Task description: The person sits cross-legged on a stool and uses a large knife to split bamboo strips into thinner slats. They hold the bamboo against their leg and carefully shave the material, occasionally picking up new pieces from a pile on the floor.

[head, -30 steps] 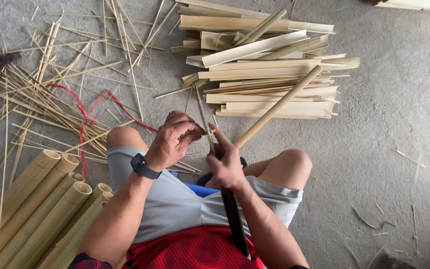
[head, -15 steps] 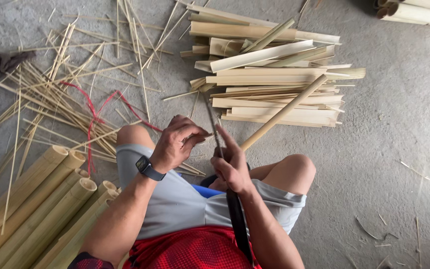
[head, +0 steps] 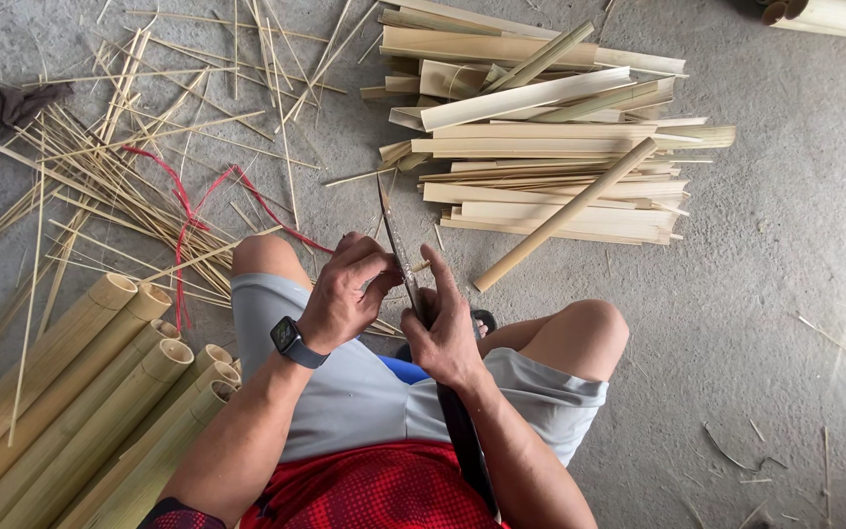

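Right hand [head: 447, 328] is clamped around a long blade [head: 396, 235] pointing away over the knees, left hand [head: 350, 289] pinches a thin bamboo strip [head: 421, 264] right against it. Split bamboo pile [head: 540, 147] sits ahead on the floor.

The person is wearing light grey shorts [head: 354, 392] that are covering the thighs and leaving both knees bare. Above them a red patterned shirt [head: 374, 490] is showing at the lower edge of the view. A strip of bright blue cloth [head: 408, 370] is peeking out between the legs. A black square-faced wristwatch on a black band [head: 291, 341] is sitting on the left wrist. Both forearms are bare, with no sleeves reaching them. A dark band [head: 173, 514] is showing at the left upper arm.
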